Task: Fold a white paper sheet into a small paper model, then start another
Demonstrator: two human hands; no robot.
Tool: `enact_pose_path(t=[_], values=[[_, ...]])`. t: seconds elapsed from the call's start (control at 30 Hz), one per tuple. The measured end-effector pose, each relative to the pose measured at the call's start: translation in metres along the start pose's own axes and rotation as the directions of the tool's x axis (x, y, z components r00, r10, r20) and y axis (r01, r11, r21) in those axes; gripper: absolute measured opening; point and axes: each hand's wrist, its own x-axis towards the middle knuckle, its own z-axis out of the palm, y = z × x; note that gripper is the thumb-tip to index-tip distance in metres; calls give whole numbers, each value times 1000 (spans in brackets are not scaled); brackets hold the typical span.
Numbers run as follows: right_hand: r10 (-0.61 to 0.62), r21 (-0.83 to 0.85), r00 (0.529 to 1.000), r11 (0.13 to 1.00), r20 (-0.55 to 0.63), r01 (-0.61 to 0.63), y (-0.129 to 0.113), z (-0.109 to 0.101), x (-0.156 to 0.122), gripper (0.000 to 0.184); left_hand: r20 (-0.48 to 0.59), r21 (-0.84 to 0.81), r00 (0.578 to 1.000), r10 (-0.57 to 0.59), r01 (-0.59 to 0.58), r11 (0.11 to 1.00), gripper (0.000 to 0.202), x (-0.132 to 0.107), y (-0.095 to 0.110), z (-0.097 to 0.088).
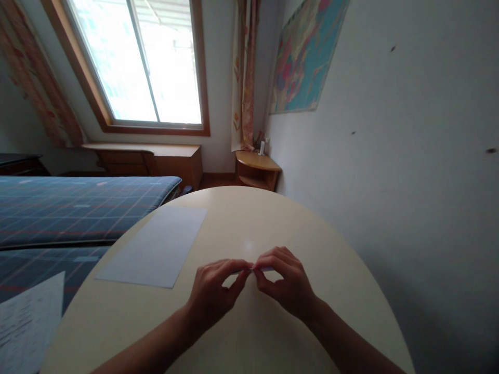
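Note:
Both my hands meet above the round cream table (pixel 234 205), thumbs and fingertips pinched together. My left hand (pixel 214 288) is closed on one end of a thin, slender, pale thing (pixel 267 269). The other end is pinched by my right hand (pixel 287 280), the fingertips of the two hands nearly touching. Fingers cover most of this thing, so I cannot make out its exact kind; it lies about level, side to side. To the left of my left hand, a blank white sheet of paper (pixel 156 249) lies flat on the table.
At the lower left is a sheet with writing (pixel 29 322). A bed with a blue checked mattress (pixel 78 208) stands beyond the table's left edge. The white wall (pixel 409 208) runs close on the right. A corner shelf (pixel 257 161) and a wooden desk (pixel 175 150) stand behind.

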Motion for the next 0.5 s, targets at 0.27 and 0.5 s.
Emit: enact_pose_path(t=[0.27,0.5], values=[[-74,-84,997,994,30,76,3,-3,2,14,15,-37,1000,-14,14,999,13,-1,-3,1],[-101,-119,994,987,39,105,5,-3,3,12,7,-59,1000,0,1,998,15,-1,-1,2]])
